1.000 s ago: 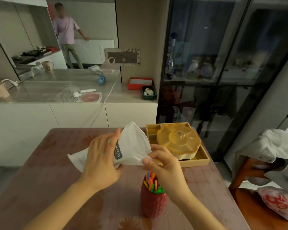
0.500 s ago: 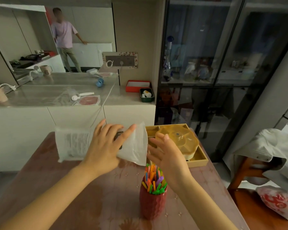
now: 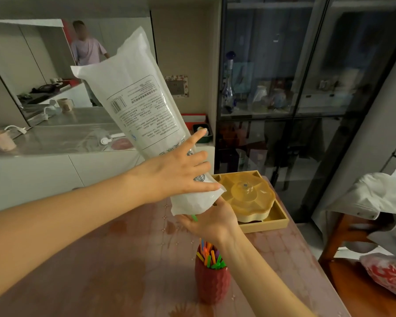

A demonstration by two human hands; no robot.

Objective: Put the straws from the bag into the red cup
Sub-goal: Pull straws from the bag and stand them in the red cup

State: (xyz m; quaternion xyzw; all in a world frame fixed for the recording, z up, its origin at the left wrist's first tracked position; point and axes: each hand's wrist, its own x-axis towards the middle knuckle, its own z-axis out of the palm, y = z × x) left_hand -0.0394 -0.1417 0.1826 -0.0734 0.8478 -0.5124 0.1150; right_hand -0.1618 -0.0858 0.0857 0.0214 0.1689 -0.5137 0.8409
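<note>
A long white plastic bag (image 3: 137, 106) is tipped up steeply, its mouth pointing down over the table. My left hand (image 3: 178, 175) grips the bag near its lower end. My right hand (image 3: 212, 221) is cupped palm-up right under the bag's mouth, and a green straw (image 3: 194, 217) pokes out onto it. Below my right wrist stands the red pineapple-shaped cup (image 3: 212, 282), holding several coloured straws (image 3: 209, 257) upright.
A yellow flower-shaped snack box (image 3: 249, 197) on a tray sits at the table's far right. A wooden chair (image 3: 343, 243) with a grey jacket stands to the right. Behind are a white counter (image 3: 55, 156), a glass cabinet and a person in the distance.
My left hand has swung the bag from lying level to standing steeply, mouth down. My right hand has turned palm-up beneath the mouth, and a green straw has slid out.
</note>
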